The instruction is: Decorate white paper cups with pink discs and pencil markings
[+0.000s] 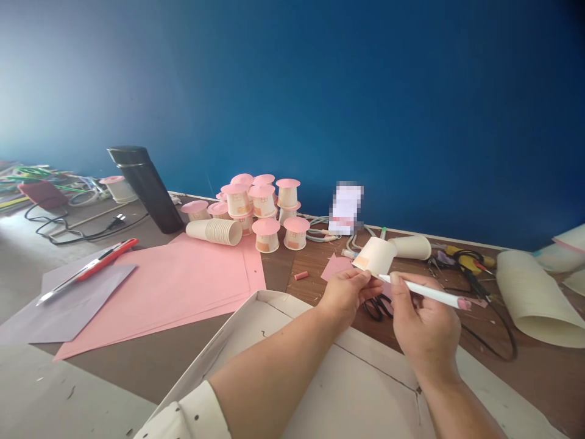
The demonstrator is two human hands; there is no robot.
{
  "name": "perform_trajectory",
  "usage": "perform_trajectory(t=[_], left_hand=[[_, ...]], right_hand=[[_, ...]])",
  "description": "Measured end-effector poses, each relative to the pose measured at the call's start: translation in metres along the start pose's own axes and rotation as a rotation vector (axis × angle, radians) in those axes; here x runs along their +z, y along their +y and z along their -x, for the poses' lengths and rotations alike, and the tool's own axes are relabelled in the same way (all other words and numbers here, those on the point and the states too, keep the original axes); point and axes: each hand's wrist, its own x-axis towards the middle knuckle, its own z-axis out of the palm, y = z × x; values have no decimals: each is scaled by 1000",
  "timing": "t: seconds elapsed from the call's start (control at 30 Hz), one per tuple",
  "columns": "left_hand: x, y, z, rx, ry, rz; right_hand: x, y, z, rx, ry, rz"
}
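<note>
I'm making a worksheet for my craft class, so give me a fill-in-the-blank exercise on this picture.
1. The left hand holds a paper ____.
2. The right hand holds a pen coloured ____.
3. The roofs on the stacked cup houses are ____.
4. The tall bottle is ____.

Missing words: cup; white; pink; black.

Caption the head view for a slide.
Left hand holds a paper cup while the right hand points a white pen at it, near pink-topped cups before a blue wall.
</note>
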Motion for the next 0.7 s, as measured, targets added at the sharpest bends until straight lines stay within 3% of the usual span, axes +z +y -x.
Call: perform_trajectory(t=[0.7], left_hand=[[4,7,4,-52,81,50]], right_hand=[[1,-1,1,-36,28,-11]])
